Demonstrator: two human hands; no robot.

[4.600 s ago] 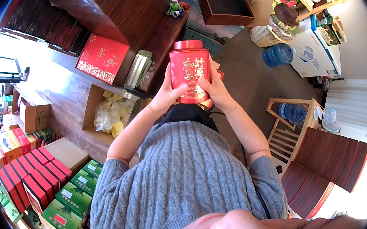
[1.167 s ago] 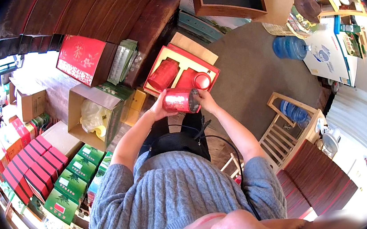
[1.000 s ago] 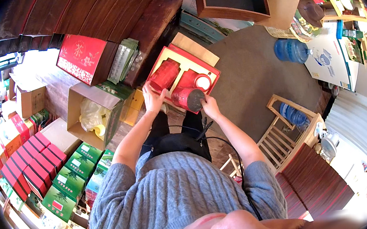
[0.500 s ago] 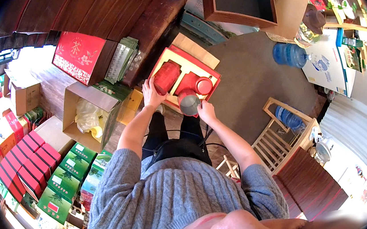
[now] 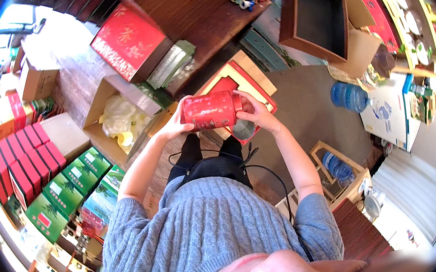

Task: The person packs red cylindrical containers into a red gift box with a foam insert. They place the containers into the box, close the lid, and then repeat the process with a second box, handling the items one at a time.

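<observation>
A red canister (image 5: 209, 111) with a floral pattern is held on its side above the open gift box. My left hand (image 5: 175, 123) is closed round its left end. At the other end, my right hand (image 5: 256, 113) grips it by the narrower neck or lid. Below lies the red gift box (image 5: 268, 98) with a cream insert (image 5: 246, 84), partly covered by the canister and hands. A round grey tin opening (image 5: 244, 129) shows under my right hand; the rest of that tin is hidden.
On the left stand an open carton (image 5: 111, 83) with plastic bags, green boxes (image 5: 51, 214) and red boxes (image 5: 23, 156). Beyond the gift box is a dark wooden cabinet (image 5: 200, 15). A brown tray (image 5: 317, 16) and blue water jug (image 5: 349, 96) are to the right.
The canister has come up out of the gift box toward me and turned sideways. My right hand has left the open tin and taken the canister's right end. The view has shifted.
</observation>
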